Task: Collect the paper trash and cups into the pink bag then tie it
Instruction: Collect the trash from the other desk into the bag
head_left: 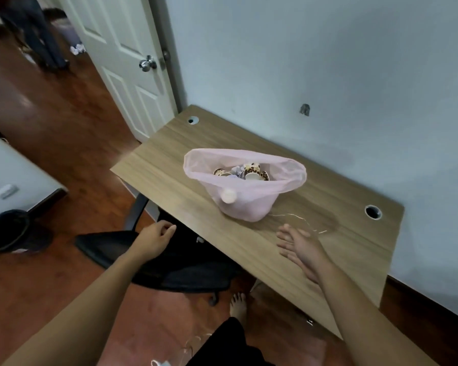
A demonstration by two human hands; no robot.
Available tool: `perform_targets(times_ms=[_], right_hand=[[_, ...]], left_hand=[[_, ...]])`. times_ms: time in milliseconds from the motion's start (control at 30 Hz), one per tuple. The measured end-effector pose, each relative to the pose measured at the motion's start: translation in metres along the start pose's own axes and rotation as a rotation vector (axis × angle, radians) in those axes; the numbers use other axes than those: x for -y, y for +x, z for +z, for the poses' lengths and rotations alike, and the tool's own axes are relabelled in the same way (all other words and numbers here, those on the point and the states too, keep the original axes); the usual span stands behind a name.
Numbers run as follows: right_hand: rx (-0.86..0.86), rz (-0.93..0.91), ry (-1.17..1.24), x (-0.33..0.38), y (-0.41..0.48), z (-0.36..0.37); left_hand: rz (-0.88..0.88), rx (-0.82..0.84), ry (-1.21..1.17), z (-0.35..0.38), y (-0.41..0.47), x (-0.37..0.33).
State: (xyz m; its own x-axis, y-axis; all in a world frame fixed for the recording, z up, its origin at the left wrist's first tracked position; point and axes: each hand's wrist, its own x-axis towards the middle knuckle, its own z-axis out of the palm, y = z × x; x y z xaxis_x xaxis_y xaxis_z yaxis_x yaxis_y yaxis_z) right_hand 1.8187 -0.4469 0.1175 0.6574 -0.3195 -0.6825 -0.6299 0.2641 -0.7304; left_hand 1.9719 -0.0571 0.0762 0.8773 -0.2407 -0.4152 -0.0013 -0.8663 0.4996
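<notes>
Black waste bin (9, 231) standing on red-brown wooden floor (64, 122) at far left. Left hand (155, 237) hanging loosely curled, grasping nothing, above black office chair (154, 262). White panel door (124, 70) standing open behind. Translucent pink plastic bag (245, 180) sitting on light wood-grain desk (341, 249), mouth gaping upward, long axis of opening running left to right; brown-spotted paper cups (251, 171) and crumpled paper showing inside. Right hand (299, 245) lying flat, fingers spread, empty, near bag. Pale blue wall (328, 62) standing behind desk.
</notes>
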Motion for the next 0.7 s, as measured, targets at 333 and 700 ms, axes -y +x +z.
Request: perform_targets(times_ms=[333, 700], right_hand=[[0.234, -0.250, -0.492, -0.093, -0.052, 0.102], [0.436, -0.150, -0.768, -0.135, -0.078, 0.194]], left_hand=[[0.024, 0.166, 0.446, 0.020, -0.058, 0.015], [0.000, -0.155, 0.408, -0.005, -0.096, 0.075]])
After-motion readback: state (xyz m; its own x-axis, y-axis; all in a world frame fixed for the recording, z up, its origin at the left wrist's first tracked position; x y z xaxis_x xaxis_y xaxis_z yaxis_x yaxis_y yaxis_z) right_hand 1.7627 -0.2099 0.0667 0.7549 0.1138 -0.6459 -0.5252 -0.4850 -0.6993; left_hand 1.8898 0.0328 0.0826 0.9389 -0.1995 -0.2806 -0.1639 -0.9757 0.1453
